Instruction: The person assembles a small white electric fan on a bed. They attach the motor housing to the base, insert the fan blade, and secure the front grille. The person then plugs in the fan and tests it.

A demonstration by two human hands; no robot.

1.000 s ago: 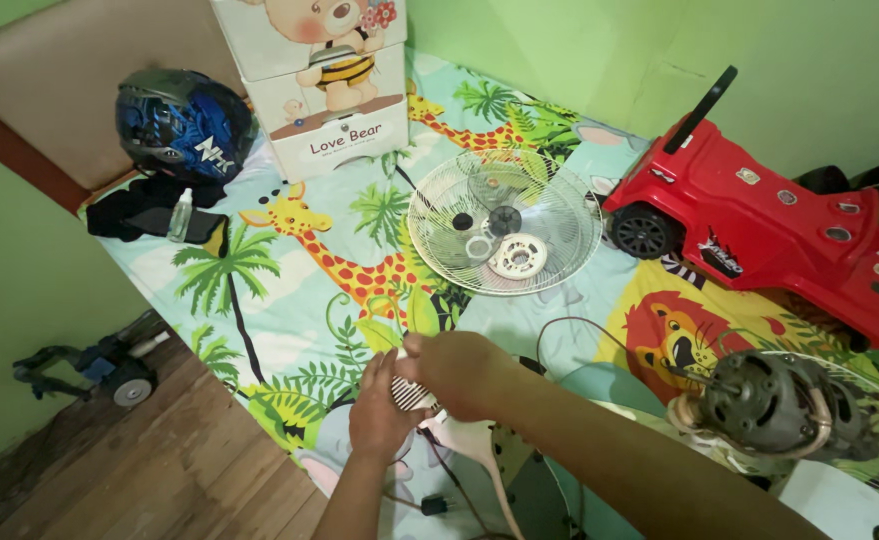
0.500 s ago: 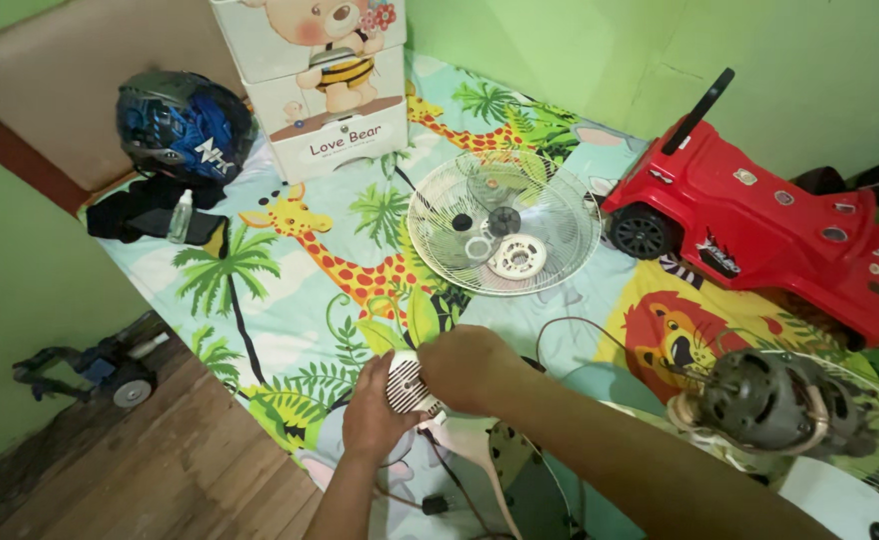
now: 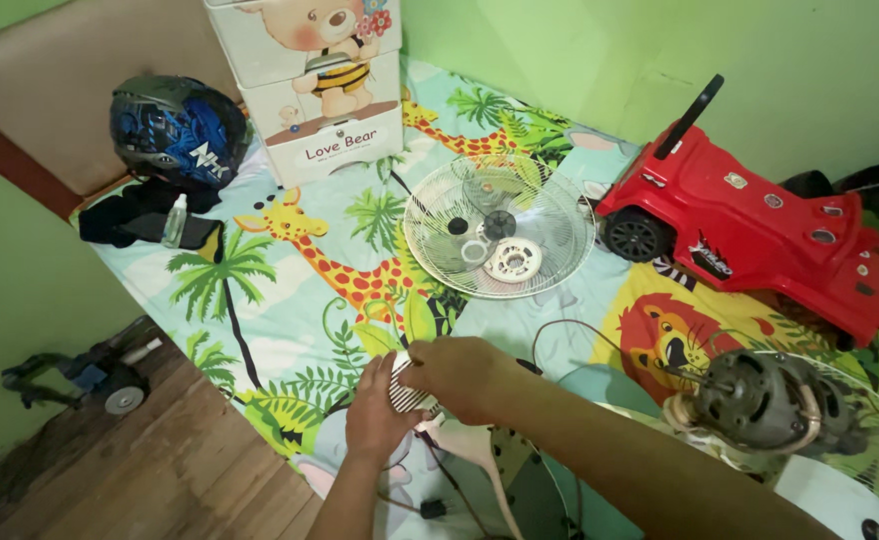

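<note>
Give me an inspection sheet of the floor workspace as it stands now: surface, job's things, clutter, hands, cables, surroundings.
Surface: animal-print play mat beside brown wooden floor.
Job's things: white slotted plastic cover held between both hands; grey bare fan motor at right; white wire fan guard lying flat, small round parts inside.
Clutter: red plastic ride-on toy car; blue motorcycle helmet; bear-print drawer box; small clear bottle.
Hands: left hand under the cover, right hand on top, grip closed.
Cables: thin dark cord looping on the mat.
Surroundings: green walls.
</note>
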